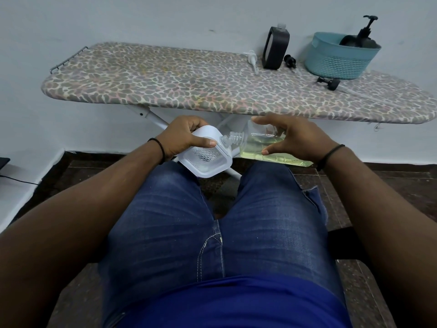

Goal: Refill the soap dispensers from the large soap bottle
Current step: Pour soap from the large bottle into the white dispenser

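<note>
Hands work above the knees: the left hand (183,136) grips a white dispenser (204,153), the right hand (292,136) curls around the big bottle (260,147) of yellow soap, necks touching. Farther, a black dispenser (275,49) stands on the ironing board (165,81) near a basket (340,58).

Soft, even, cool indoor light; faint shadows; sharp focus; wide-angle bending at frame edges.

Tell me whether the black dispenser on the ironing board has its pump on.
Off. The black dispenser stands with a bare clear neck; loose pumps lie beside it.
</note>
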